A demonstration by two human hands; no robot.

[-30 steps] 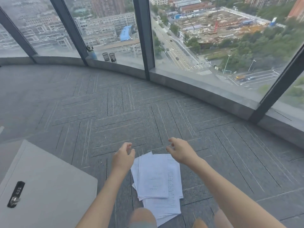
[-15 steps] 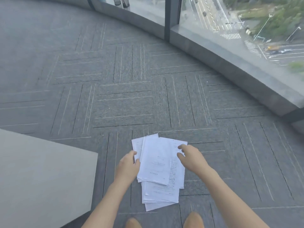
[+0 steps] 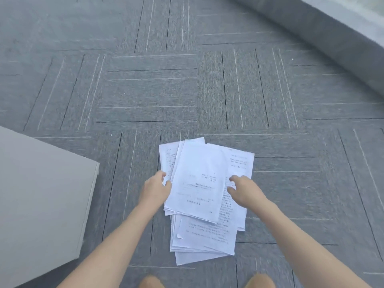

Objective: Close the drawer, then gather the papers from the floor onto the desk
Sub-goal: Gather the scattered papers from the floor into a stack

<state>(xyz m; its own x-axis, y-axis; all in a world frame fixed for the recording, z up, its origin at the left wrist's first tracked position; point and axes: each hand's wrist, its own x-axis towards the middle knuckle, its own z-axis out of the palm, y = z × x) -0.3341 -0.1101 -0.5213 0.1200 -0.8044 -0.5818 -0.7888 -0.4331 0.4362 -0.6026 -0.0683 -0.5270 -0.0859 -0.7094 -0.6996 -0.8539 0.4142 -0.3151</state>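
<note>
white papers [image 3: 199, 183] lie lengthwise, pointing away, slightly fanned.

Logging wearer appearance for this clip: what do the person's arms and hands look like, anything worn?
Both forearms are bare up to the frame edge, with no sleeves visible. The left hand and right hand show no gloves, and no watch, bracelet or rings can be made out. No markings are visible.

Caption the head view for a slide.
Both bare hands, left hand and right hand, reach a loose pile of white printed papers on grey carpet.
</note>
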